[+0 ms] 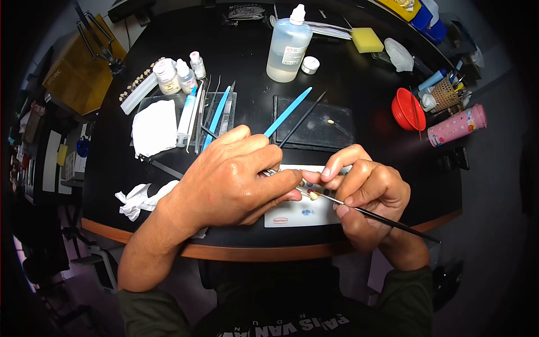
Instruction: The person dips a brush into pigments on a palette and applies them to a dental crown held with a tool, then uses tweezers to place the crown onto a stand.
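Tooth-shaped piece (314,196), small and pale, sat between the two hands, above a white slab (331,221) that lay just inside the near edge of the worktop (264,251). It appeared to be carried at the tip of a slim metal tool (272,172), around which the left hand (230,168) had its fingers closed. The right hand (373,196) was clamped on a fine brush (387,220), thumb and fingers together, the bristles touching the piece or just beside it; which, I could not tell. Good brushwork at this scale probably depended on bracing the fingertips of both hands against each other, keeping pressure light, and turning the piece by its tool so that the brush stayed at an easy angle. Crumpled tissue (137,201) lay towards the near left corner of the worktop, perhaps handy for blotting surplus from the bristles. Beyond the hands, a blue-handled tool (289,111) and a dark brush (301,119) rested across the left side of a dark tile (314,140). Farther off, a red bowl (408,109) stood near the right edge, and a clear bottle (288,48) towards the far edge, a yellow sponge (366,40) to its right.
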Action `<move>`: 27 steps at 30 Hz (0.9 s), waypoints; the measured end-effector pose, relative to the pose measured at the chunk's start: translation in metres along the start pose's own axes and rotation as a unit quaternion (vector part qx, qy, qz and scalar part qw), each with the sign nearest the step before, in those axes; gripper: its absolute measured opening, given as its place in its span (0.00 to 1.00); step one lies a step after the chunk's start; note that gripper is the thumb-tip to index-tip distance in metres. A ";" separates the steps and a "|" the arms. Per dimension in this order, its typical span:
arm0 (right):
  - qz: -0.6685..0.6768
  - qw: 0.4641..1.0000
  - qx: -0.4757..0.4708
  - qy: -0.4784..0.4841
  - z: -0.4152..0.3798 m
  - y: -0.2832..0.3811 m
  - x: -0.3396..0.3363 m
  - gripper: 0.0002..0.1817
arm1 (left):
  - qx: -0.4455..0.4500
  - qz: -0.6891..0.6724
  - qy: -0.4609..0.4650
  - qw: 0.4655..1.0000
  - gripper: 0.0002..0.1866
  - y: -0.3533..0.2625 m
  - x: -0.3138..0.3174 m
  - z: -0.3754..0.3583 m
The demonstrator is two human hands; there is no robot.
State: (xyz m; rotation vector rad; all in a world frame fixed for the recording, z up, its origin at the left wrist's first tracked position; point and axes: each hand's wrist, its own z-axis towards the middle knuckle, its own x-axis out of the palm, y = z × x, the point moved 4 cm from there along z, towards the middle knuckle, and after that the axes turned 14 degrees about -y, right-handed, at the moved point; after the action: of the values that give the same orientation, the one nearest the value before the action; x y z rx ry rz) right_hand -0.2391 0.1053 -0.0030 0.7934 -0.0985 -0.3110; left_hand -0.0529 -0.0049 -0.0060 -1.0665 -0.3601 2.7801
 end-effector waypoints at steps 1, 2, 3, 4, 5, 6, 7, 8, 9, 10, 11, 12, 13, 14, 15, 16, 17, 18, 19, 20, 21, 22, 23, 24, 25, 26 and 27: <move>0.000 1.000 0.002 0.000 0.000 0.000 0.000 0.10 | -0.001 -0.002 -0.001 1.000 0.15 0.000 0.000 0.000; 0.001 1.000 0.003 -0.001 0.000 0.000 0.000 0.10 | 0.000 -0.003 -0.001 1.000 0.14 0.000 0.000 0.000; 0.002 1.000 0.006 -0.001 0.000 0.001 0.001 0.10 | 0.001 -0.003 -0.001 1.000 0.14 0.000 0.000 0.000; 0.003 1.000 0.009 -0.001 0.000 0.001 0.001 0.10 | 0.002 -0.003 0.000 1.000 0.14 0.000 0.000 0.000; 0.005 1.000 0.011 -0.002 0.000 0.001 0.001 0.10 | 0.001 -0.004 0.000 1.000 0.14 0.000 0.000 0.000; 0.008 1.000 0.013 -0.001 0.000 0.001 0.001 0.10 | 0.001 -0.005 0.000 1.000 0.14 0.000 0.000 -0.001; 0.011 1.000 0.015 0.000 0.000 0.000 0.001 0.10 | 0.001 -0.005 0.000 1.000 0.14 0.000 0.001 -0.001; 0.014 1.000 0.017 0.001 0.000 0.000 0.001 0.10 | 0.002 -0.004 0.001 1.000 0.14 0.000 0.001 -0.001; 0.016 1.000 0.019 0.000 -0.001 0.000 0.001 0.10 | 0.003 -0.003 0.001 1.000 0.14 0.000 0.001 -0.001; 0.017 1.000 0.022 -0.002 -0.001 0.000 0.001 0.10 | 0.004 -0.003 0.002 1.000 0.14 0.000 0.001 -0.001; 0.018 1.000 0.023 -0.002 -0.001 0.000 0.001 0.10 | 0.005 -0.001 0.002 1.000 0.14 0.000 0.001 -0.001; 0.019 1.000 0.025 -0.001 -0.002 0.000 0.001 0.10 | 0.006 0.001 0.001 1.000 0.14 0.000 0.001 -0.001; 0.019 0.999 0.027 0.002 -0.002 0.000 0.000 0.10 | 0.008 0.003 0.001 1.000 0.14 -0.001 0.001 -0.001; 0.019 0.999 0.028 0.004 -0.001 0.000 0.000 0.10 | 0.008 0.004 0.004 1.000 0.14 -0.001 0.001 -0.001; 0.019 0.999 0.029 0.006 -0.001 0.000 0.000 0.10 | 0.009 0.006 0.006 1.000 0.14 -0.001 0.001 -0.001; 0.020 0.999 0.029 0.007 -0.001 -0.001 0.000 0.10 | 0.010 0.007 0.009 1.000 0.14 -0.002 0.001 -0.001; 0.020 0.999 0.030 0.008 -0.001 -0.001 0.000 0.10 | 0.009 0.005 0.009 1.000 0.14 -0.001 0.001 -0.001; 0.020 0.999 0.033 0.032 0.000 0.000 0.000 0.09 | 0.008 0.003 0.010 1.000 0.14 -0.001 0.001 -0.002; 0.020 0.998 0.035 0.056 0.001 0.002 -0.001 0.09 | 0.007 0.002 0.010 1.000 0.14 0.000 0.002 -0.002; 0.020 0.996 0.038 0.081 0.002 0.003 -0.001 0.09 | 0.007 0.002 0.010 1.000 0.14 -0.001 0.001 -0.002; 0.018 0.998 0.034 0.055 0.001 0.002 -0.001 0.09 | 0.007 0.002 0.010 1.000 0.13 -0.001 0.001 -0.001; 0.017 0.999 0.030 0.029 0.000 -0.001 0.002 0.09 | 0.007 0.003 0.010 1.000 0.13 -0.001 0.001 -0.001; 0.016 1.000 0.027 0.003 -0.001 -0.002 0.002 0.10 | 0.006 0.003 0.011 1.000 0.13 -0.001 0.001 -0.001; 0.015 0.999 0.028 0.028 0.000 -0.001 0.002 0.10 | 0.005 0.003 0.012 1.000 0.13 -0.001 0.001 -0.001; 0.014 0.998 0.028 0.053 0.001 0.001 0.000 0.10 | 0.003 0.003 0.013 1.000 0.13 -0.001 0.001 -0.001; 0.014 0.996 0.030 0.078 0.002 0.003 0.000 0.10 | 0.004 0.003 0.013 1.000 0.13 -0.001 0.001 -0.001; 0.013 0.996 0.028 0.078 0.003 0.003 0.001 0.10 | 0.004 0.003 0.013 1.000 0.13 -0.001 0.001 -0.001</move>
State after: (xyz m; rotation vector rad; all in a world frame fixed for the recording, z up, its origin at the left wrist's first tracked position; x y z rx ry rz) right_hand -0.2383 0.1053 0.0010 0.8692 0.0291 -0.2217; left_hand -0.0526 -0.0033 -0.0071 -1.1013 -0.3426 2.7672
